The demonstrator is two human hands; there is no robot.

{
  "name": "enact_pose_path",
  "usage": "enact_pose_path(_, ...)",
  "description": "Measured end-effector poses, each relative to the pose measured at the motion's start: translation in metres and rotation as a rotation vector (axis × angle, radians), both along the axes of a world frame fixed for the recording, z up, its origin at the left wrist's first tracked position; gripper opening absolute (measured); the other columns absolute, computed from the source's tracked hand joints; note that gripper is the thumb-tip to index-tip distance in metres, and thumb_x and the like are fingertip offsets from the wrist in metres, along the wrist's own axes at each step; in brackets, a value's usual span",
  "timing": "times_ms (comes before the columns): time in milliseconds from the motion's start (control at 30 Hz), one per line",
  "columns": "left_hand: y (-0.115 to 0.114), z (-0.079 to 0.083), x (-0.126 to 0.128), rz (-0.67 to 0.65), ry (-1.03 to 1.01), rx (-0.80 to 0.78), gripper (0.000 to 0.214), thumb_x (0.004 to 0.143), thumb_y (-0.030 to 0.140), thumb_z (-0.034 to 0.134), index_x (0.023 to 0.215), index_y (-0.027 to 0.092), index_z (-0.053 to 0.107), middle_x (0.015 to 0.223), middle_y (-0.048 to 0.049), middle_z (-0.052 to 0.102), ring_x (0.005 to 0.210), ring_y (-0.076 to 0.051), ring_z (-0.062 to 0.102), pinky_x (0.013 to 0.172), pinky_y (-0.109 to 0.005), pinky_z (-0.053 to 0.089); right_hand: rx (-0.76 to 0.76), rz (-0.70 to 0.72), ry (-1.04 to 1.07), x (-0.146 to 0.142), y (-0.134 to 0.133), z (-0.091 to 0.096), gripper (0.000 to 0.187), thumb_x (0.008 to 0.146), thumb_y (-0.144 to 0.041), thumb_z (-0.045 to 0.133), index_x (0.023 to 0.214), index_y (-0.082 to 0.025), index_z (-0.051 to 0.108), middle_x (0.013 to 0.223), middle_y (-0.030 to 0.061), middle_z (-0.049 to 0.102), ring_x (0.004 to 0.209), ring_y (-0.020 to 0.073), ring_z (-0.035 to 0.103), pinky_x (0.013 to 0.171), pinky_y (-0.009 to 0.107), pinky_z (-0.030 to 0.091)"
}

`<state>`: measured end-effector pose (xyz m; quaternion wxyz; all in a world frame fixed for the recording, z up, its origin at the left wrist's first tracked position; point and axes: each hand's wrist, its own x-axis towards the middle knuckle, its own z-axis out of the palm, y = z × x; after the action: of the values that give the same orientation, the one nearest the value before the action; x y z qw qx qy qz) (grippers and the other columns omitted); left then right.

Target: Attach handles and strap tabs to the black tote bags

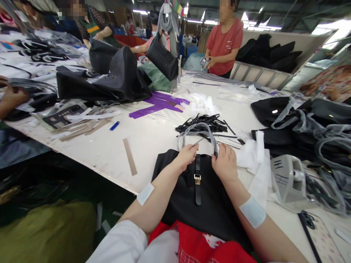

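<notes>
A black handbag (181,193) lies flat on the white table (153,135) right in front of me, its buckled strap (197,179) running down the middle. My left hand (186,156) is closed on the bag's top edge beside the strap, pinching something thin and dark. My right hand (225,163) is closed on the right end of the bag's plastic-wrapped handle (196,129), which arches up behind both hands. Each forearm carries a white patch.
A pile of black strips (203,123) lies just beyond the handle. White foam sheets (255,164), a grey tool (287,180) and a phone (318,233) sit at right, with more black bags (276,109). Finished bags (109,80), purple tape (159,104) and other workers stand farther off.
</notes>
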<state>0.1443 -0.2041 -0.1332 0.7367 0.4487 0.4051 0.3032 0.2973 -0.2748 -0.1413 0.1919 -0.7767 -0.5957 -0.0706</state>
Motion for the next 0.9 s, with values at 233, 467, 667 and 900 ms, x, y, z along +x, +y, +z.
enact_pose_path(233,-0.003,-0.012,0.011,-0.077,0.164,0.016,0.048,0.089,0.064,0.035,0.088,0.017,0.047,0.050,0.0082,0.042,0.031,-0.003,0.026,0.036,-0.017,0.015,-0.238,-0.091,0.211,0.020,0.011,-0.009,0.029,0.081,-0.040,0.059,0.082,-0.012,0.065,0.089,0.0197,0.067,0.090,0.0326,0.061,0.084,0.042,0.042)
enact_pose_path(467,-0.003,-0.019,0.016,-0.075,0.200,0.104,0.034,0.095,0.044,0.031,0.092,0.016,0.050,0.056,0.0041,0.053,0.031,-0.005,0.026,0.035,-0.019,0.016,-0.063,0.016,0.550,0.030,0.009,-0.002,0.032,0.083,-0.045,0.053,0.089,-0.016,0.066,0.083,0.0064,0.070,0.074,0.0195,0.064,0.069,0.027,0.048)
enact_pose_path(667,-0.005,-0.007,0.014,-0.078,0.145,0.273,0.032,0.089,0.043,0.045,0.093,0.015,0.060,0.069,0.0004,0.059,0.043,-0.005,0.035,0.041,-0.018,0.025,0.120,0.178,0.951,0.028,-0.005,0.017,0.033,0.077,-0.049,0.064,0.085,-0.017,0.065,0.075,0.0030,0.067,0.066,0.0176,0.059,0.062,0.027,0.047)
enact_pose_path(900,-0.006,0.007,-0.001,-0.349,0.154,0.415,0.023,0.083,0.030,0.050,0.066,0.015,0.055,0.053,0.0035,0.045,0.048,-0.008,0.039,0.047,-0.020,0.030,-0.007,0.680,0.665,0.006,-0.012,0.055,0.028,0.092,-0.028,0.041,0.105,-0.023,0.066,0.119,0.0053,0.062,0.112,0.0198,0.056,0.100,0.034,0.041)
